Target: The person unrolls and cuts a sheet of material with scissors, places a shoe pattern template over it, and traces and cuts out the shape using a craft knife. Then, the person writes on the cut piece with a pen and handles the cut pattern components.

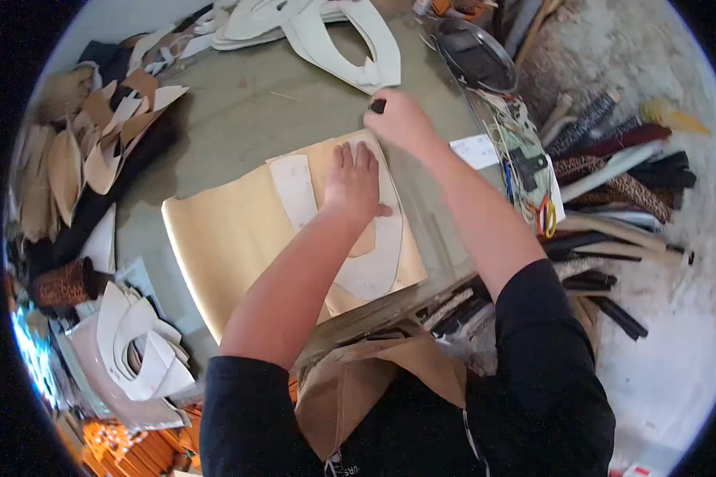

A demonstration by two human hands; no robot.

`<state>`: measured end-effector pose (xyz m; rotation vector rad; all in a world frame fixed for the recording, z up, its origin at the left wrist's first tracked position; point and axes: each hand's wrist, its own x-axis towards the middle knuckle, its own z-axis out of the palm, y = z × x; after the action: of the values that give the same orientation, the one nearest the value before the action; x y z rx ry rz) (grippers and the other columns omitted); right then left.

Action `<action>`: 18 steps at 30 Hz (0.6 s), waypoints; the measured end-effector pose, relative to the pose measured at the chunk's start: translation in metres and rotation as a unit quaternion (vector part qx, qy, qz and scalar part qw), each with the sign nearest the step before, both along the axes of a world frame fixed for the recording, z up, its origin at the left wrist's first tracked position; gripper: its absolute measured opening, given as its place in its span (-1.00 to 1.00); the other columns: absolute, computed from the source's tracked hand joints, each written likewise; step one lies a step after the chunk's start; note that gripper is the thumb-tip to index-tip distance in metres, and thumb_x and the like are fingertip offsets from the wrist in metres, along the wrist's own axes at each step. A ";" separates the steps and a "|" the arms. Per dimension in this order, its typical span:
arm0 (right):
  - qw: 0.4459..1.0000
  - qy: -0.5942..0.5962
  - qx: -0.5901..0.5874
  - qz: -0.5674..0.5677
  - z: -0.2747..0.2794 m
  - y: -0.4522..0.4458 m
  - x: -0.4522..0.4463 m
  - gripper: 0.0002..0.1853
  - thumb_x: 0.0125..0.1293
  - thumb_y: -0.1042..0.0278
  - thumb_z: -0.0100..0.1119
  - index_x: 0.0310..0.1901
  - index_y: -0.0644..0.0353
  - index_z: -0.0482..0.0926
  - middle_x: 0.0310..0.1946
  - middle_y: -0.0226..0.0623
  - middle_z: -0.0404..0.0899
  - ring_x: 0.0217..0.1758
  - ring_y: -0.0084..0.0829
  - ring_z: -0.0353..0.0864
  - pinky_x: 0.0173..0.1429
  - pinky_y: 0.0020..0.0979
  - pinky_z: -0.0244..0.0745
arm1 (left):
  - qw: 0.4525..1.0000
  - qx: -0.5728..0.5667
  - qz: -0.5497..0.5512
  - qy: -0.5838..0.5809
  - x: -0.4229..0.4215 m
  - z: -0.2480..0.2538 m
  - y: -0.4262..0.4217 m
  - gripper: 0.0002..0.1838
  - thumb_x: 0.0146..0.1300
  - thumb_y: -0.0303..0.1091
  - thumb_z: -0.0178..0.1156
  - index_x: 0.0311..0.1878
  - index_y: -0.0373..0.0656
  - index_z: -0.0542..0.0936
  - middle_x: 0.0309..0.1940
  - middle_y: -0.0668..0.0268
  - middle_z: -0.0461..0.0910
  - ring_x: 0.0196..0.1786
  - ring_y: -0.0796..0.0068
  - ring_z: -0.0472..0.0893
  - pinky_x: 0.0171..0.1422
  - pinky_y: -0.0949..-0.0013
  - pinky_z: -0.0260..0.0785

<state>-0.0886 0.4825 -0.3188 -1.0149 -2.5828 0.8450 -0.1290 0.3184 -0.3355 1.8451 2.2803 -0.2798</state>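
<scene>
My left hand (353,181) lies flat with its fingers spread on a white curved pattern piece (387,238). That piece rests on a tan sheet (223,230) with a partly rolled left side. Inside the curve, a smaller white strip (295,191) lies on the same sheet. Just beyond the sheet's top right corner, my right hand (398,119) is closed around a small black-ended tool (378,106). The rest of the tool is hidden by the hand.
White patterns (382,48) lie at the table's far edge. A round dark tray (477,56), cords and yellow-handled scissors (547,218) are on the right. Leather scraps (103,151) and more white patterns (163,370) are on the left. Material rolls (612,175) stand beyond the right edge.
</scene>
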 end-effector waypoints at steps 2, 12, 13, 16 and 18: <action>0.998 0.054 -0.002 0.030 0.013 0.017 0.000 -0.57 0.13 0.10 0.38 -0.07 0.23 0.69 -0.24 0.09 0.73 -0.15 0.05 0.74 -0.02 -0.10 0.63 | 1.000 -0.003 0.012 -0.013 0.003 0.000 -0.001 0.27 0.10 0.43 0.41 0.63 -0.32 0.17 0.65 0.03 0.15 0.68 -0.10 0.13 0.75 -0.08 -0.12; 0.954 0.135 -0.199 0.181 0.001 0.035 0.093 -0.66 0.31 0.28 0.42 0.04 0.25 0.65 -0.29 -0.37 0.70 -0.22 -0.58 0.62 -0.03 -0.43 0.57 | 0.990 0.034 0.136 -0.025 0.038 0.004 -0.001 0.25 0.01 0.31 0.54 0.58 -0.32 0.22 0.61 0.08 0.21 0.66 -0.02 0.18 0.73 -0.01 -0.02; 0.947 0.153 -0.203 0.199 -0.004 0.035 0.094 -0.66 0.31 0.27 0.41 0.04 0.25 0.65 -0.27 -0.34 0.71 -0.21 -0.55 0.65 -0.01 -0.42 0.58 | 0.988 0.028 0.151 -0.024 0.046 0.007 0.001 0.25 0.01 0.31 0.54 0.58 -0.32 0.22 0.61 0.08 0.21 0.66 -0.02 0.18 0.73 -0.01 -0.02; 0.939 0.106 -0.209 0.253 -0.004 0.040 0.100 -0.67 0.36 0.31 0.41 0.09 0.24 0.65 -0.24 -0.47 0.68 -0.19 -0.63 0.60 -0.04 -0.49 0.55 | 0.981 0.011 0.192 0.018 0.062 0.012 0.003 0.25 0.00 0.32 0.54 0.57 -0.32 0.23 0.62 0.10 0.20 0.66 -0.01 0.18 0.72 0.01 0.01; 0.936 0.100 -0.207 0.268 -0.008 0.049 0.099 -0.67 0.36 0.31 0.41 0.09 0.23 0.65 -0.25 -0.46 0.68 -0.19 -0.63 0.61 -0.04 -0.47 0.56 | 0.982 0.029 0.185 0.035 0.064 0.006 0.004 0.23 -0.02 0.33 0.54 0.54 -0.31 0.26 0.61 0.04 0.21 0.66 -0.01 0.19 0.71 0.01 0.02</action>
<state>0.0107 0.5314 -0.3263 -0.2565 -2.5795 1.5836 -0.0648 0.3228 -0.3300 1.4115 2.6440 -0.2252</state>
